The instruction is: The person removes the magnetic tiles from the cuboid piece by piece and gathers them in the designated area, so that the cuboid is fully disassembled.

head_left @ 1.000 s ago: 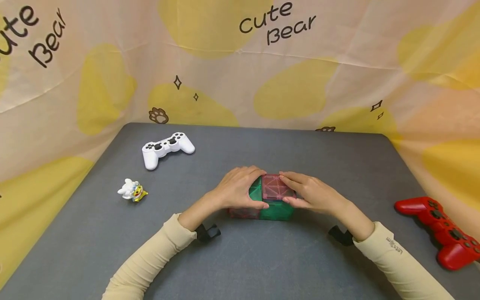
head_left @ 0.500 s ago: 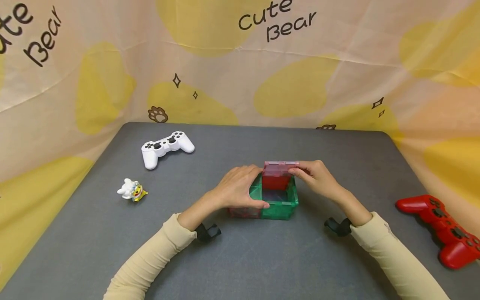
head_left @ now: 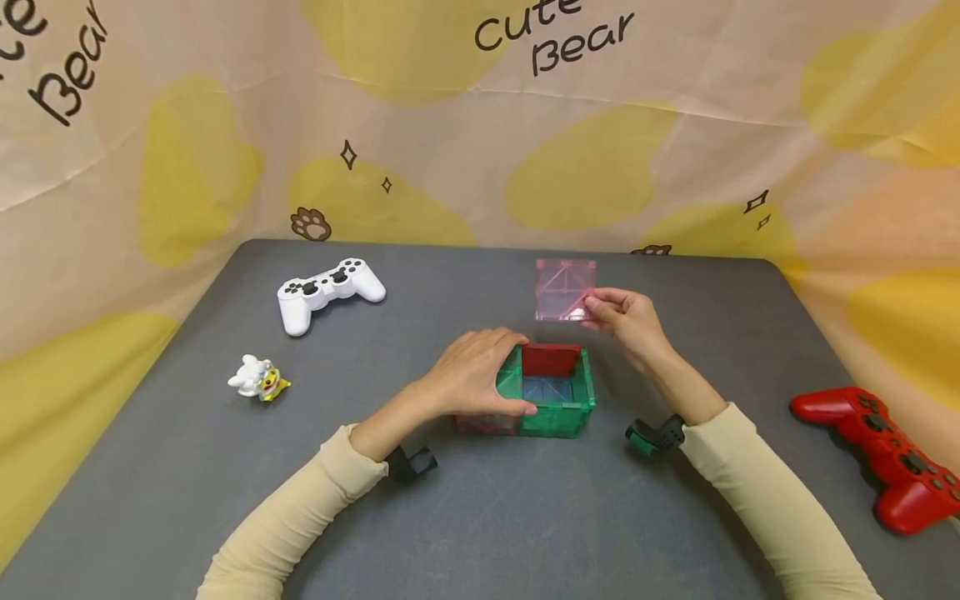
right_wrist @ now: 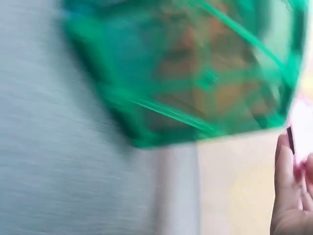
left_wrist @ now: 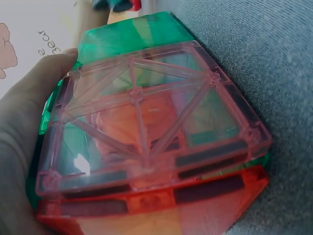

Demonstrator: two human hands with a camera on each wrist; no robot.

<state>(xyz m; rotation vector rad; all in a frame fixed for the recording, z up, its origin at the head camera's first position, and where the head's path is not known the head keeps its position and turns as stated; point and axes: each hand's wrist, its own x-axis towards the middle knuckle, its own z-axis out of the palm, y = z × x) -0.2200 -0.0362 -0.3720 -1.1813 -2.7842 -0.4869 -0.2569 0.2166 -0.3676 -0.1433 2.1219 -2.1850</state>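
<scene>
A two-part box of see-through magnetic tiles [head_left: 553, 420] sits mid-table, green at its right part, pinkish-red at the lower left. My left hand [head_left: 467, 375] grips its left part from above, thumb at the front and fingers at the back. The right part has no top, showing a red back wall [head_left: 551, 360] and a bluish floor. Between thumb and fingers, my right hand [head_left: 628, 323] pinches a pink square magnetic tile [head_left: 562, 287], raised behind the box. A ribbed pink tile [left_wrist: 137, 93] and a red tile [left_wrist: 146, 208] of the box fill the left wrist view.
A white game controller [head_left: 330, 292] lies at the back left. In front of it stands a small white-and-yellow figurine [head_left: 258, 378]. At the right edge is a red game controller [head_left: 881, 458]. A printed cloth [head_left: 420, 108] hangs behind the table.
My right hand has lifted the pink tile off the right part of the box and carried it up and back, uncovering the inside. The left hand stays on the box.
</scene>
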